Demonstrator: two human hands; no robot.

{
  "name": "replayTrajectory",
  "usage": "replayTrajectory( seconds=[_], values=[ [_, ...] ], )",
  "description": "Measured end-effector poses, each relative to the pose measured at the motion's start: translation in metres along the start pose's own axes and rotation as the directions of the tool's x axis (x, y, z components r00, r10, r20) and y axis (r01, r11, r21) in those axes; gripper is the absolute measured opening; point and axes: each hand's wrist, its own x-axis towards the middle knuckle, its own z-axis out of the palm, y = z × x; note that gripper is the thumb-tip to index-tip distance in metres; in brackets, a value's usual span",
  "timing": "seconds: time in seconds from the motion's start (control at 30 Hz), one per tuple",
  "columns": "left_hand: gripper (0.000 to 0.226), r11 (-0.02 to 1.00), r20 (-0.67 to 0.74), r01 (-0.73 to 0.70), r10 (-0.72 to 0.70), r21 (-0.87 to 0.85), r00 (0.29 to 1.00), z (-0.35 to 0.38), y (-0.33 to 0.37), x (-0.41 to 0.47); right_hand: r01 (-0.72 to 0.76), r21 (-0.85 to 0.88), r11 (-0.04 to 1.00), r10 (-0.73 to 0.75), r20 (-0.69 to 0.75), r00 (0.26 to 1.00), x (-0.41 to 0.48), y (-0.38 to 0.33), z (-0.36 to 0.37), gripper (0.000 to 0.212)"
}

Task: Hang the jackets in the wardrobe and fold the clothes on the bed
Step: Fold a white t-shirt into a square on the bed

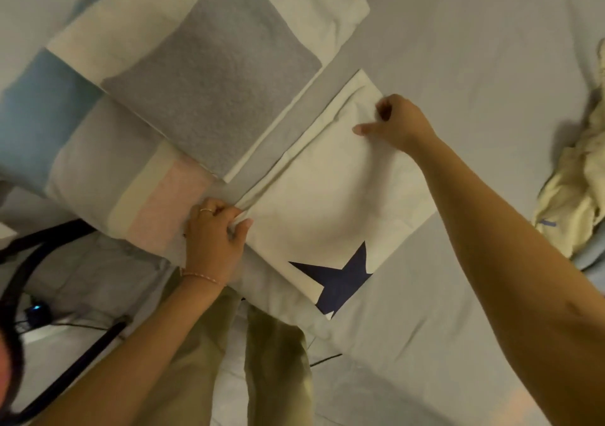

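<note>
The white shirt [327, 202] lies folded on the bed [458, 65] by its near edge, beside the pillow [98, 163], and the left hand [214, 229] and right hand [397, 121] each pinch an end of its far fold, fingers curled on cloth, which I judge wants pulling taut and square before pressing flat.

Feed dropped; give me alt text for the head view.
The left grip and right grip pinch edges of a folded white cloth garment with a dark blue star print, flat on the pale grey bed sheet. A folded grey fleece garment lies beside it.
</note>
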Motion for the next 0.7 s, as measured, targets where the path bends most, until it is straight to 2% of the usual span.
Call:
replayTrajectory(
  seconds=[0.07, 0.17, 0.3, 0.43, 0.7],
  values=[
    [0.036, 0.998, 0.06, -0.054, 0.056, -0.043, 0.997, -0.004, 0.0, 0.0, 0.046, -0.002, 0.999, -0.046, 0.065, 0.997, 0.002, 0.001, -0.006, 0.034],
    [0.035, 0.979, 0.092, 0.034, -0.015, -0.203, 0.996, -0.005, 0.005, -0.003, 0.087, 0.139, 0.987, -0.109, 0.164, 0.98, 0.001, 0.0, -0.013, 0.034],
    [0.027, 0.94, 0.057, 0.141, -0.13, -0.312, 0.99, 0.0, 0.008, -0.003, 0.13, 0.311, 0.942, -0.154, 0.053, 0.987, -0.003, 0.007, -0.017, 0.026],
    [0.019, 0.928, -0.011, 0.167, -0.18, -0.332, 0.984, 0.001, 0.008, -0.004, 0.187, 0.329, 0.925, -0.175, -0.068, 0.982, 0.001, 0.007, -0.008, 0.025],
    [0.02, 0.893, -0.052, 0.258, -0.296, -0.368, 0.954, 0.009, 0.009, 0.001, 0.175, 0.448, 0.877, -0.112, -0.162, 0.98, 0.015, -0.004, 0.007, 0.026]
  ],
)
